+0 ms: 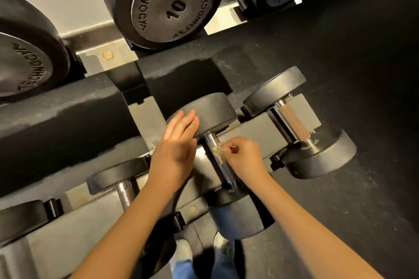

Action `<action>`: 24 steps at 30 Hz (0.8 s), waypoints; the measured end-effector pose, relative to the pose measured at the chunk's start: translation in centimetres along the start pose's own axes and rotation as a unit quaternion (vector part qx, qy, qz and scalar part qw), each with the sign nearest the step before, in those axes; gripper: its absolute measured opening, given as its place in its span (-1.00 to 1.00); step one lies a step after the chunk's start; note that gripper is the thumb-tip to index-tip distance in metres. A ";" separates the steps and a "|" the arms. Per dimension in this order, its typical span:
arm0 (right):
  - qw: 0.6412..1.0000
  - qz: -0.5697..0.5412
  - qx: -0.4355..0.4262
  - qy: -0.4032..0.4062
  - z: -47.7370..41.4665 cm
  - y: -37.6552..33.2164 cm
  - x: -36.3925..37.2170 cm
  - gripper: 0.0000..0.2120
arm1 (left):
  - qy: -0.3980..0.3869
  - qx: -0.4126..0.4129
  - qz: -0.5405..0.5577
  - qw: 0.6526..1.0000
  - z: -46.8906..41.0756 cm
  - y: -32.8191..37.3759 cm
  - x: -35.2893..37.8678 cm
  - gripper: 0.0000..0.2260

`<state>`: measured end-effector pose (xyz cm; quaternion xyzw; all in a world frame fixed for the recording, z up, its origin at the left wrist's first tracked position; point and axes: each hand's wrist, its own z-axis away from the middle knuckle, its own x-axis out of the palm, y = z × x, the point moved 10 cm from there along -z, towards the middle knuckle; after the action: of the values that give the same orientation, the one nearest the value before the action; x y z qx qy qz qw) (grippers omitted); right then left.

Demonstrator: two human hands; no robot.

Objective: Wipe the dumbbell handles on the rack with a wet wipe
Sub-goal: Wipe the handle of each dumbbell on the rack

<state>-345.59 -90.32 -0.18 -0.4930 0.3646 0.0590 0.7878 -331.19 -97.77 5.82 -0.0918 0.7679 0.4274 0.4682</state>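
On the lower rack shelf lies a black dumbbell whose far head [208, 111] is under my left hand [175, 142]; the fingers are straight and rest on the head's left side. Its knurled chrome handle [223, 170] runs toward me. My right hand [243, 156] pinches a small crumpled wet wipe [218, 150] against the upper part of that handle. The dumbbell's near head [238, 215] sits at the shelf's front edge.
Another dumbbell [294, 120] lies to the right, one more [122, 181] to the left. Large 10 kg dumbbells [167, 2] fill the upper shelf. The grey rack rail [108, 224] crosses below. Dark rubber floor [351, 210] lies at right; my shoes show at the bottom.
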 end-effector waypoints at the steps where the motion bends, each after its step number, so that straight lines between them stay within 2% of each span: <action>1: 1.000 -0.007 -0.003 0.012 -0.2 -0.4 -0.1 -0.92 | 0.000 0.002 0.001 1.000 -0.1 0.0 0.0 -0.58; 6: 0.993 -0.102 0.038 0.052 -1.8 -1.0 -0.1 -0.89 | 0.018 0.016 -0.026 0.999 -0.3 0.3 -0.2 -0.59; 9: 0.998 -0.048 0.044 0.018 -1.0 0.2 -0.1 -0.91 | 0.021 0.035 -0.060 0.997 -0.1 0.6 0.3 -0.61; 12: 0.997 0.020 0.051 -0.054 0.7 1.6 -0.1 -0.95 | 0.021 0.050 -0.065 0.996 0.2 1.1 0.3 -0.62; 14: 0.995 0.035 0.054 -0.078 0.9 1.6 0.0 -0.91 | 0.022 0.036 -0.048 0.998 0.4 1.1 0.2 -0.60; 16: 0.997 0.034 0.034 -0.056 0.1 0.6 -0.2 -0.91 | 0.017 0.005 -0.016 1.000 0.4 0.9 0.1 -0.58; 19: 0.999 -0.037 0.010 -0.001 -1.3 -0.3 -0.3 -0.82 | 0.009 -0.036 0.006 0.999 0.2 0.3 0.2 -0.53; 21: 0.998 -0.064 -0.004 0.000 -1.6 -0.5 -0.1 -0.80 | 0.025 -0.041 -0.004 0.999 0.1 0.1 -0.1 -0.54; 24: 0.998 0.026 -0.027 -0.050 -0.8 0.0 0.1 -0.85 | 0.048 -0.058 -0.012 0.997 0.5 0.1 0.3 -0.56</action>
<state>-345.98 -90.99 -0.44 -0.5005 0.3354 0.1138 0.7900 -331.09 -97.29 5.58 -0.1479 0.7623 0.4606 0.4300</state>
